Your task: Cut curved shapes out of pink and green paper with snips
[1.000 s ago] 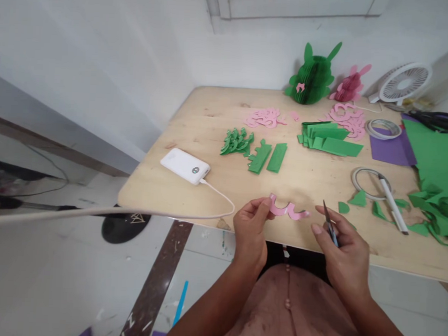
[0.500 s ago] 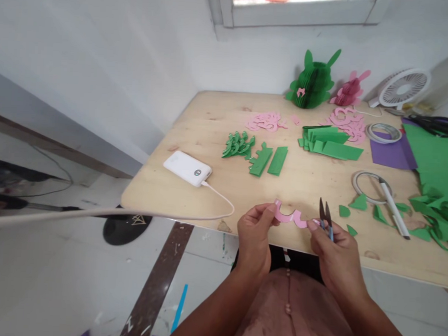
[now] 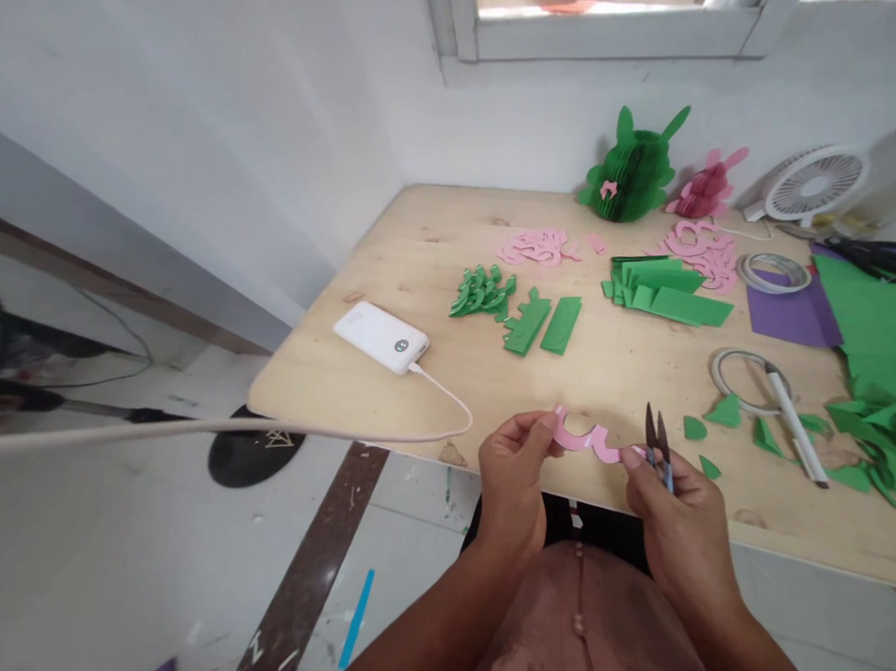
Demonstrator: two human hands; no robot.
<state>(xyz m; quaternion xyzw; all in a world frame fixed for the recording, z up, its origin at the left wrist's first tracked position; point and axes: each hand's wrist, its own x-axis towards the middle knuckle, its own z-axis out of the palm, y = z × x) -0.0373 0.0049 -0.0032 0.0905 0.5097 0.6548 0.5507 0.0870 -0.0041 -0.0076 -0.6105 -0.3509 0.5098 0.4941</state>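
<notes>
A wavy pink paper cutout (image 3: 579, 442) is stretched between my hands over the table's front edge. My left hand (image 3: 517, 454) pinches its left end between thumb and fingers. The right end is pinched by my right hand (image 3: 672, 497), which also keeps a small pair of scissors (image 3: 659, 442) with blue handles among its fingers, dark blades pointing up and slightly apart. Ahead of my hands lie a folded green strip (image 3: 561, 324), a notched green piece (image 3: 528, 322) and a heap of small green cutouts (image 3: 482, 292).
A white power bank (image 3: 382, 337) with a cable sits at left. Pink cutouts (image 3: 541, 247) and green strips (image 3: 672, 290) lie farther back. A green paper figure (image 3: 633, 175), pink figure (image 3: 703, 189) and fan (image 3: 816, 185) line the wall. Tape (image 3: 776, 274), a marker (image 3: 796, 426) and green scraps (image 3: 883, 428) are at right.
The whole view has shifted slightly, so most things appear a little farther right. Both hands keep their hold on the pink cutout, and the scissors stay in my right hand.
</notes>
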